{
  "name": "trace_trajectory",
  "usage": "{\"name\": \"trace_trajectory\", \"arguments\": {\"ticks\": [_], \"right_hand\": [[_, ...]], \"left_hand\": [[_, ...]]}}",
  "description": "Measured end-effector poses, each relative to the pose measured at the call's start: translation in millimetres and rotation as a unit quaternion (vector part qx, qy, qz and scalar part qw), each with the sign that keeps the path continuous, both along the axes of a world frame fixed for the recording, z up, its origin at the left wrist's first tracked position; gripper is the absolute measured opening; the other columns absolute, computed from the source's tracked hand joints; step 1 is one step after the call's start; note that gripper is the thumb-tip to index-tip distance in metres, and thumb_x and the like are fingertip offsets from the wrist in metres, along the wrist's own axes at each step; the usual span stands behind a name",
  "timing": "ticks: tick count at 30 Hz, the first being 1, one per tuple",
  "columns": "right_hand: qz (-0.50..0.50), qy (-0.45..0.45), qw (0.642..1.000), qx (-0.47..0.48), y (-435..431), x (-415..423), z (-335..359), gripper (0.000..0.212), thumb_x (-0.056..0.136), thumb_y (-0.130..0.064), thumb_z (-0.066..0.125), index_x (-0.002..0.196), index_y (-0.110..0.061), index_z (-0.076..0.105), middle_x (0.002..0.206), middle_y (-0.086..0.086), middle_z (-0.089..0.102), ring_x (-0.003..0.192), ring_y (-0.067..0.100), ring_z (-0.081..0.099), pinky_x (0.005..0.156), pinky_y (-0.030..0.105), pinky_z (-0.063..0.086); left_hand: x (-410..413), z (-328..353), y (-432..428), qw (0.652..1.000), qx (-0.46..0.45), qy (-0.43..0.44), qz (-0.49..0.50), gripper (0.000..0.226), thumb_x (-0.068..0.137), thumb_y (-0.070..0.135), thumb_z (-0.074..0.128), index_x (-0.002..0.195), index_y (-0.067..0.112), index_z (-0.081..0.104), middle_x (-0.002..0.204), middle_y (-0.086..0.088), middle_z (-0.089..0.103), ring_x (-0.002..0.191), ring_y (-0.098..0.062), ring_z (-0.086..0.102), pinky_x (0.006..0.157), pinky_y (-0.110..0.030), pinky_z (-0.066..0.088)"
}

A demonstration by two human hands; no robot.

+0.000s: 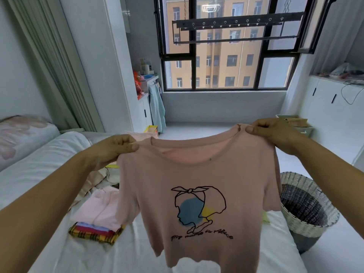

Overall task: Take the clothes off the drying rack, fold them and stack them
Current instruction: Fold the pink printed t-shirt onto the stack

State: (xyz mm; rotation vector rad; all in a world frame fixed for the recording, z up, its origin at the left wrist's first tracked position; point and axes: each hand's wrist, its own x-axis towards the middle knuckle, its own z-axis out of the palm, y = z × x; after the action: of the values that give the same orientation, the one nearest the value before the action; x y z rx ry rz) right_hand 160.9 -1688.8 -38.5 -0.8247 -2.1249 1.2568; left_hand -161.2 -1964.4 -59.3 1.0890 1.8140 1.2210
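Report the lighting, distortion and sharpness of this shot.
Head view: soft daylight comes from the window, with no hard shadows. Head view: the wide-angle lens bows the curtain and the window frame toward the edges. Head view: the pink T-shirt, pinched by the left hand and right hand, is sharp, though the script under its print is too soft to read.

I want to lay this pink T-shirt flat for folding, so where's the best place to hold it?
Pinch the pink T-shirt at the two shoulder tops, either side of the neckline, coming from above, where the left hand and right hand pinch it now. Held there it hangs flat and straight, print toward you, hem free over the bed.
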Motion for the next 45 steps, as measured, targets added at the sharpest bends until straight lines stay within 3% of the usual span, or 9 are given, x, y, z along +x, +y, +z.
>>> {"name": "trace_trajectory", "arguments": {"ticks": [5,11,17,22,26,30,32,40,45], "right_hand": [[0.006,-0.038,0.999,-0.030,20,-23,-30,0.010,0.083,-0.021,0.068,0.078,-0.013,0.068,0.076,0.003,0.066,0.071,0.017,0.059,0.069,0.028,0.049],[-0.034,-0.083,0.994,-0.056,53,-61,-90,0.016,0.085,-0.021,0.067,0.089,-0.006,0.069,0.085,0.007,0.066,0.078,0.019,0.058,0.076,0.033,0.048],[-0.081,-0.057,0.993,-0.064,100,-114,-112,0.014,0.087,-0.022,0.064,0.096,-0.011,0.069,0.089,-0.003,0.064,0.078,0.010,0.057,0.070,0.021,0.045],[-0.089,0.015,0.995,-0.045,145,-154,-97,0.007,0.083,-0.024,0.068,0.076,-0.022,0.069,0.083,-0.002,0.066,0.088,0.017,0.057,0.087,0.034,0.047],[-0.064,0.078,0.992,-0.071,159,-165,-80,0.049,0.043,-0.058,0.083,0.073,-0.021,0.072,0.074,-0.008,0.070,0.079,0.012,0.061,0.076,0.023,0.051],[-0.001,0.081,0.991,-0.105,151,-151,-93,0.062,0.027,-0.063,0.086,0.071,-0.021,0.074,0.073,-0.008,0.071,0.071,0.004,0.064,0.068,0.015,0.052],[0.017,0.036,0.991,-0.125,139,-141,-112,0.063,0.025,-0.066,0.084,0.070,-0.023,0.074,0.072,-0.007,0.071,0.069,0.004,0.064,0.065,0.014,0.052],[-0.001,-0.112,0.956,-0.272,57,-93,-273,0.049,0.053,-0.061,0.080,0.071,-0.015,0.072,0.070,0.002,0.066,0.066,0.012,0.058,0.060,0.026,0.044],[0.009,-0.239,0.914,-0.326,-5,-54,-388,0.031,0.090,-0.029,0.058,0.070,-0.005,0.055,0.057,0.001,0.048,0.046,0.007,0.043,0.046,0.017,0.029]], "left_hand": [[-17,-42,9,0.997,-0.017,-0.041,0.062,0.004,0.083,0.008,0.061,0.082,0.009,0.057,0.076,-0.005,0.059,0.067,-0.014,0.054,0.060,-0.020,0.047],[-57,-110,48,0.985,-0.111,-0.040,0.125,0.024,0.083,0.016,0.067,0.066,0.010,0.052,0.063,-0.007,0.050,0.058,-0.018,0.045,0.057,-0.028,0.037],[-110,-130,112,0.982,-0.035,-0.104,0.152,0.024,0.080,0.017,0.069,0.063,0.012,0.052,0.063,-0.004,0.052,0.061,-0.016,0.046,0.058,-0.028,0.038],[-166,-108,162,0.986,0.037,-0.111,0.118,0.035,0.086,0.012,0.059,0.053,0.019,0.066,0.056,0.008,0.064,0.058,-0.005,0.058,0.056,-0.017,0.050],[-189,-88,180,0.981,0.097,-0.132,0.102,0.007,0.079,0.014,0.064,0.077,0.010,0.059,0.063,0.008,0.066,0.063,-0.003,0.061,0.064,-0.016,0.053],[-187,-94,159,0.989,0.066,-0.125,0.041,0.033,0.042,0.037,0.088,0.061,0.017,0.069,0.062,0.008,0.066,0.062,-0.003,0.061,0.061,-0.014,0.052],[-178,-114,146,0.993,0.029,-0.116,0.020,0.021,0.050,0.033,0.085,0.056,0.020,0.070,0.059,0.009,0.064,0.061,-0.006,0.059,0.057,-0.013,0.049],[-129,-259,81,0.977,-0.183,-0.111,-0.020,0.018,0.065,0.028,0.078,0.074,0.013,0.075,0.078,-0.005,0.068,0.078,-0.017,0.060,0.072,-0.026,0.044],[-85,-364,33,0.941,-0.304,-0.138,-0.047,0.016,0.075,0.005,0.073,0.064,0.016,0.073,0.061,0.003,0.062,0.063,-0.008,0.053,0.055,-0.011,0.039]]}}
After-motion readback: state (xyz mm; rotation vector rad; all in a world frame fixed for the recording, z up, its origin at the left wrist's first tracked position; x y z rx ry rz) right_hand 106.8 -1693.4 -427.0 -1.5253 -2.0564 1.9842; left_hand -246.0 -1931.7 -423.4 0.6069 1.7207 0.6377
